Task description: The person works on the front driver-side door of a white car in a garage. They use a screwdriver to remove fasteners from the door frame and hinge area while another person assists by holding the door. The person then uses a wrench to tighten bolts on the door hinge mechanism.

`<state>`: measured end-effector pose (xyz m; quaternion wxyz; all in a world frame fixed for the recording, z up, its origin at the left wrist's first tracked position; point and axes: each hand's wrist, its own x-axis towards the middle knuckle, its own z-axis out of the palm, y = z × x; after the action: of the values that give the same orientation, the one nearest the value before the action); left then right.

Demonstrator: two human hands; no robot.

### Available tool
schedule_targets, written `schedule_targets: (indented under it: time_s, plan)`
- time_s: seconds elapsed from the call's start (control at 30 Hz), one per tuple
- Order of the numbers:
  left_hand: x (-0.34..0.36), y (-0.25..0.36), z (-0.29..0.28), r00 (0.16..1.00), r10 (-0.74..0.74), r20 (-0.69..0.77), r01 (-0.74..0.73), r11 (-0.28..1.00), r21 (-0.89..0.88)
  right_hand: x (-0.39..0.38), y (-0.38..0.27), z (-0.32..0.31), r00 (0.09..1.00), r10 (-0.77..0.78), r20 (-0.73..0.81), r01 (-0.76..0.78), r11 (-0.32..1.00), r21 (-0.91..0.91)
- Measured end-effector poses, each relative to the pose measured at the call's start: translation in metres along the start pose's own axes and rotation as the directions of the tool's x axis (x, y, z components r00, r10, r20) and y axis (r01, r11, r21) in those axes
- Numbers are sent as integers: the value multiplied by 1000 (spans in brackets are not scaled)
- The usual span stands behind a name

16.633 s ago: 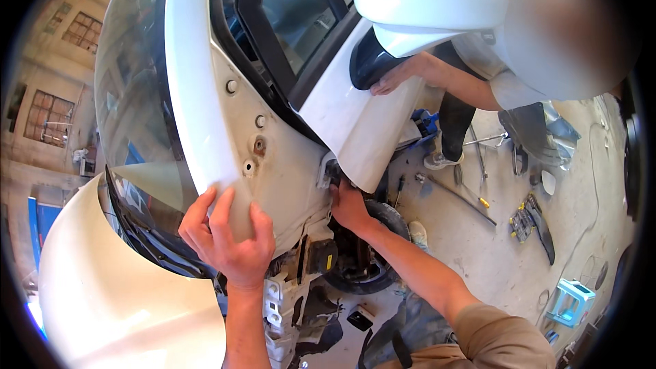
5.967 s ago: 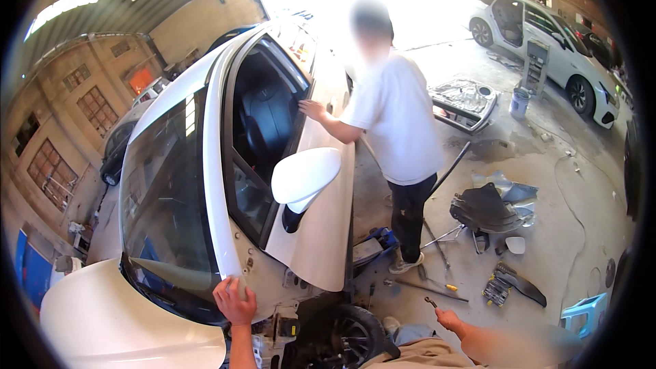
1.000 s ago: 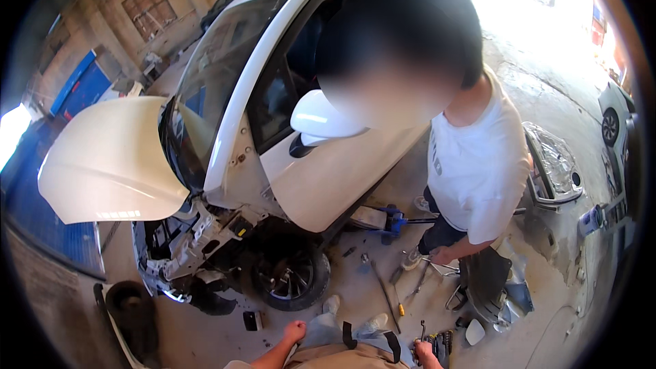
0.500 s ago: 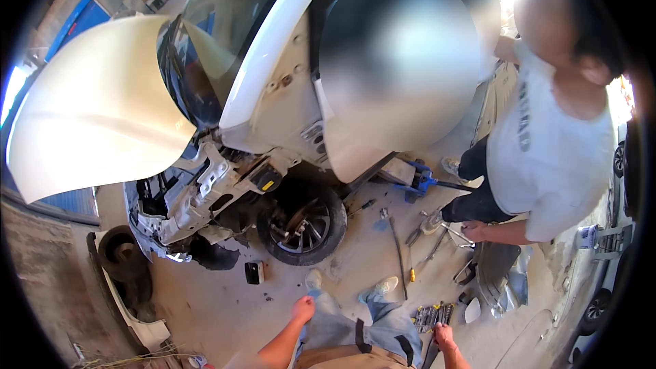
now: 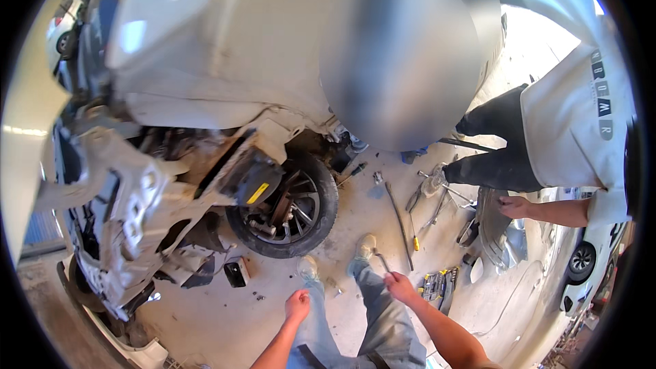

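My left hand is closed at the lower middle of the head view, over my jeans; whether anything is inside it is hidden. My right hand grips a thin, dark bent wrench, held out above my right leg. Ahead of both hands is the car's stripped front end, with bare white metal brackets and a black box with a yellow label. The exposed front wheel has a dark tyre. Above it spans a pale body panel; part of the car beside that is blurred.
A co-worker in a white T-shirt stands at the right, arm lowered. Tools, a long bar, a cable and loose panels lie on the floor. A small black box rests near my feet. Another car is far right.
I am closer to the car, whose body now fills the upper view. My right hand with the wrench has risen forward and left. The co-worker's lowered hand has moved slightly.
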<state>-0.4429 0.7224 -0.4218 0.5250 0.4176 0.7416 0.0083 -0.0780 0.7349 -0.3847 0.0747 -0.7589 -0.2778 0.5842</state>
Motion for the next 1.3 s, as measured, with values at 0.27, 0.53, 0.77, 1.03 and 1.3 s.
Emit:
schedule_targets:
  time_s: [0.27,0.53,0.77,1.03,1.3]
  plan:
    - [98,-7,53,991,127,-27,-126,990,57,110,-138,87,965,-111,237,-3,900,435]
    - [209,78,65,973,225,-57,-221,822,-524,189,-248,86,894,-441,72,237,604,761]
    - [235,189,-21,858,451,-245,-501,637,-585,223,-292,103,824,-566,-34,242,297,924]
    - [235,260,-91,718,649,-250,-672,553,-492,231,-307,121,733,-679,24,109,152,982]
    - [242,270,-87,537,774,-335,-838,445,-315,228,-326,129,755,-652,-67,282,231,931]
